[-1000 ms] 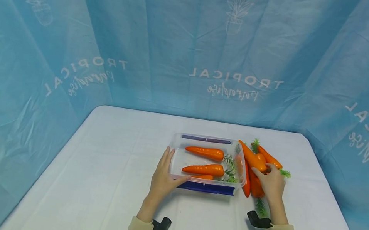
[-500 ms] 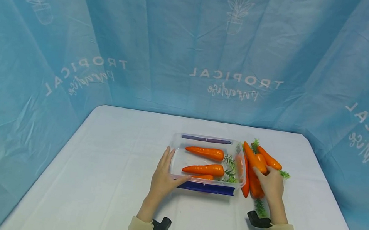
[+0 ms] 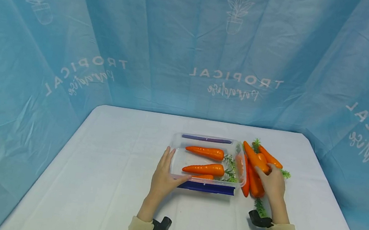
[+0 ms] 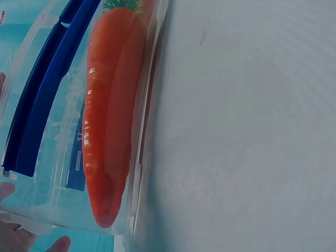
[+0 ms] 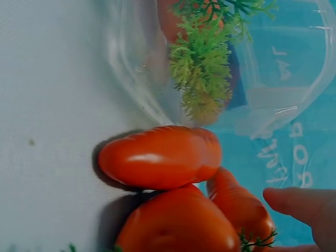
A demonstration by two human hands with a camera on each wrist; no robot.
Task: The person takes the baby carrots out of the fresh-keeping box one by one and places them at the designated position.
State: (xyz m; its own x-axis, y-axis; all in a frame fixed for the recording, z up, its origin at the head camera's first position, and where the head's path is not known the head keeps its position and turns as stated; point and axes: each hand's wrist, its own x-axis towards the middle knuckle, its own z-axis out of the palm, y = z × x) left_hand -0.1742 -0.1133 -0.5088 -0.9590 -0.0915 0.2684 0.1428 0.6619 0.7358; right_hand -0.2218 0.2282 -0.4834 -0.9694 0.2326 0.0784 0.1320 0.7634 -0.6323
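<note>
My right grip (image 3: 273,181) has the top carrot (image 3: 254,156) pinched at its thick end, thumb and fingers drawn in around it; its length lies across a heap of carrots (image 3: 269,156) just beside the right wall of the box (image 3: 182,157). That end hold looks like the weak point: the skin is glossy, and with the long tapering tip unsupported, a lift could let it swivel or slide out. The tip points near the box's far right corner, so too low a path might knock the rim. The narrow carrot (image 3: 246,183) by that wall could roll if I drag rather than raise. I cannot tell whether my carrot's own leaves are caught under my palm. My left grip (image 3: 163,174) is spread wide, thumb along the front rim, straight fingers against the left side, curled round nothing. Pressing that corner too hard might tip the box; too light a touch might let it skid over the desk (image 3: 109,183). Inside, three carrots (image 3: 204,152) have leaves bunched rightward, where a careless drop could tangle.
</note>
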